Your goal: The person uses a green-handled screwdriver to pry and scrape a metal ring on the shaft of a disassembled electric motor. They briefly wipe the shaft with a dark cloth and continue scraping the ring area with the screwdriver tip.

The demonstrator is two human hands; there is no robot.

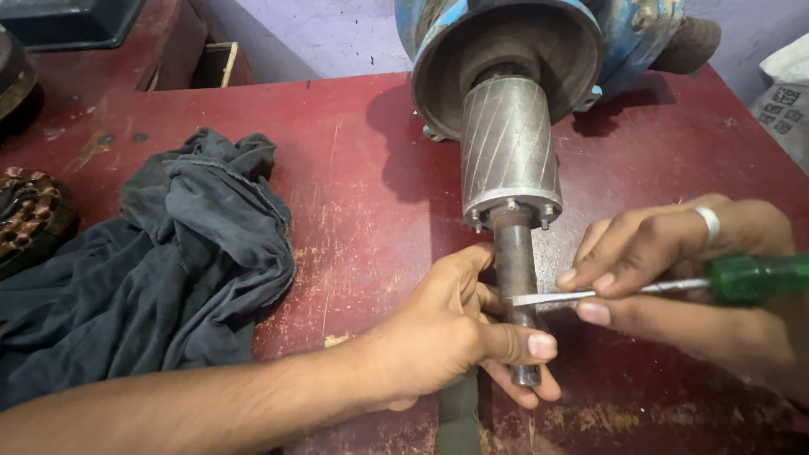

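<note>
Left hand (451,333) grip clamped on rotor shaft (516,278); right hand (674,270) grip clamped on green-handled screwdriver (666,288), tip touching shaft. Dark cloth (168,261) near desk (354,168) left edge.

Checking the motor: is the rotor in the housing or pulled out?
Pulled out: the ribbed rotor sticks out of the blue housing over the table.

Even bright light, soft shadows, perhaps edge-warped

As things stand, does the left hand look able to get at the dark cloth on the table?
Probably yes: the cloth lies beside the left forearm with bare table between, but the left hand currently grips the shaft.
</note>
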